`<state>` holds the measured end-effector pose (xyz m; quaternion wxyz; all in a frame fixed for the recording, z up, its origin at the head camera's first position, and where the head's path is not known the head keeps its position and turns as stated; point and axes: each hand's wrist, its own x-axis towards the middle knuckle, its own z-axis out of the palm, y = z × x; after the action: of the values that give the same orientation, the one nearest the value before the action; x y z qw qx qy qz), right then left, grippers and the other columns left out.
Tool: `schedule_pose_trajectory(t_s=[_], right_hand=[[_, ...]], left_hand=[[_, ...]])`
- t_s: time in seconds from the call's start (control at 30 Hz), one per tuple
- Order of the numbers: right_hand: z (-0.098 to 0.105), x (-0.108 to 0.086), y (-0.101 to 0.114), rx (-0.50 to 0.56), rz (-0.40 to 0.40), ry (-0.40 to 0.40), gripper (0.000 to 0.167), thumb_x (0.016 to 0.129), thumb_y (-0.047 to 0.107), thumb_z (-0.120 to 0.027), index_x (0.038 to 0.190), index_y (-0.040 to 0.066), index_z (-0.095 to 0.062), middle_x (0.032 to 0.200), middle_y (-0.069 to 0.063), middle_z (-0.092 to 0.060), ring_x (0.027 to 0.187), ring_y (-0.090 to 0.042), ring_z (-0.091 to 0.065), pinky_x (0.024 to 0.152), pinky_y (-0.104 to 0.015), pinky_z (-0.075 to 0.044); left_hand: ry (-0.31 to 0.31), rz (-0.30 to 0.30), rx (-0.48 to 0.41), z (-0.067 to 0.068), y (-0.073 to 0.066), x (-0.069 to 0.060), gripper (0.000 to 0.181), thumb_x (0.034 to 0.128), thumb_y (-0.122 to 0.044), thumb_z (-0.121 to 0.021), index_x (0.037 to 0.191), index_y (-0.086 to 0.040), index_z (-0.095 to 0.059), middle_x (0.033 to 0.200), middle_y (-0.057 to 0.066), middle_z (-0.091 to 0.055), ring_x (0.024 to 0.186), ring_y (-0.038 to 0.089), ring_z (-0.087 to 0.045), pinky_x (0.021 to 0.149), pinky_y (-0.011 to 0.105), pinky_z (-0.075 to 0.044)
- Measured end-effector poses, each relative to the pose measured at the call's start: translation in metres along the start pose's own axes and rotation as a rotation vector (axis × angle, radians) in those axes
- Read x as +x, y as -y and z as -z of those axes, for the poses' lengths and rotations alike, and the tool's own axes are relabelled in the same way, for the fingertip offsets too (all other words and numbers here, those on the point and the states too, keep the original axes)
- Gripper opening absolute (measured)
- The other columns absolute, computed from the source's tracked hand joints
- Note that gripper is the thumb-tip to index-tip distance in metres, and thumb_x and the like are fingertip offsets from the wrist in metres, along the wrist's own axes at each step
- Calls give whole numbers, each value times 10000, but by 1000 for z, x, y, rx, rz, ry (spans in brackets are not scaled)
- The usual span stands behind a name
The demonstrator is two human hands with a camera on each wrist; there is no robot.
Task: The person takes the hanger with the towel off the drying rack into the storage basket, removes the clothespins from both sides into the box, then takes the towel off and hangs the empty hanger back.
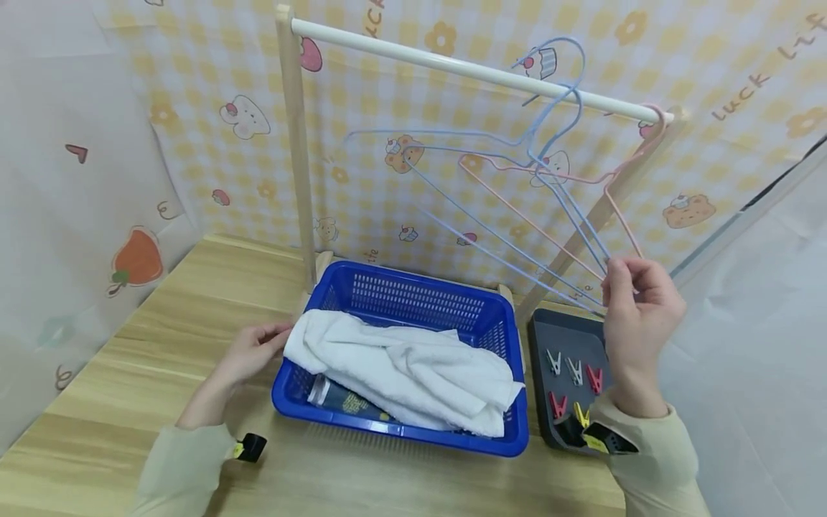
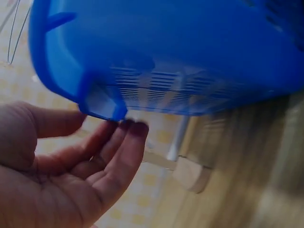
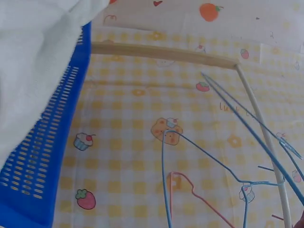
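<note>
My right hand pinches a blue hanger at its lower right corner. Whether that hanger's hook rests on the white bar is unclear. Behind it is a second blue hanger, with a pink hanger at the bar's right end. The left hand holds the blue basket by its left side; the left wrist view shows thumb and fingertips at the rim handle. A crumpled white towel lies across the basket, partly covering a dark printed item.
A white bar on wooden posts stands behind the basket. Right of the basket, a grey tray holds several coloured clothespins, partly hidden by my right arm. Patterned cloth covers the back wall above the wooden table.
</note>
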<state>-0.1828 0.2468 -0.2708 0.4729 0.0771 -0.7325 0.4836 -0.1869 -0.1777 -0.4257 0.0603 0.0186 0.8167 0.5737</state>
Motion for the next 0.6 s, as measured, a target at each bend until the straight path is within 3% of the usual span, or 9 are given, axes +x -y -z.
schedule_pose_trajectory(t_s=[0.1, 0.27, 0.47, 0.6], right_hand=[[-6, 8, 1, -53, -27, -7, 162, 908, 33, -581, 816, -95, -619, 616, 48, -525, 513, -59, -440, 455, -116, -359], [-13, 12, -7, -68, -35, 27, 162, 913, 55, -589, 845, -85, -634, 629, 42, -534, 525, -62, -456, 442, -111, -365], [-20, 1, -16, -101, 1, 66, 170, 917, 52, -582, 849, -99, -621, 629, 89, -534, 520, -25, -466, 417, -88, -353], [-25, -8, -21, -65, 30, 103, 154, 914, 11, -571, 856, -126, -611, 644, 106, -530, 535, -8, -471, 432, -75, -364]], left_hand=[[25, 35, -20, -4, 5, 0, 370, 991, -100, -452, 1226, 186, -476, 1117, 268, -594, 852, 41, -554, 716, 164, -496], [-9, 71, -58, -9, 6, 2, 355, 969, -68, -470, 1199, 202, -481, 950, 99, -628, 773, 14, -511, 658, 166, -455], [-10, 91, -106, -10, 7, 2, 355, 969, -63, -467, 1202, 205, -469, 880, 10, -608, 736, 9, -506, 629, 168, -446], [-10, 90, -120, -10, 8, 2, 357, 969, -61, -465, 1206, 206, -463, 860, -9, -598, 723, 8, -503, 619, 172, -448]])
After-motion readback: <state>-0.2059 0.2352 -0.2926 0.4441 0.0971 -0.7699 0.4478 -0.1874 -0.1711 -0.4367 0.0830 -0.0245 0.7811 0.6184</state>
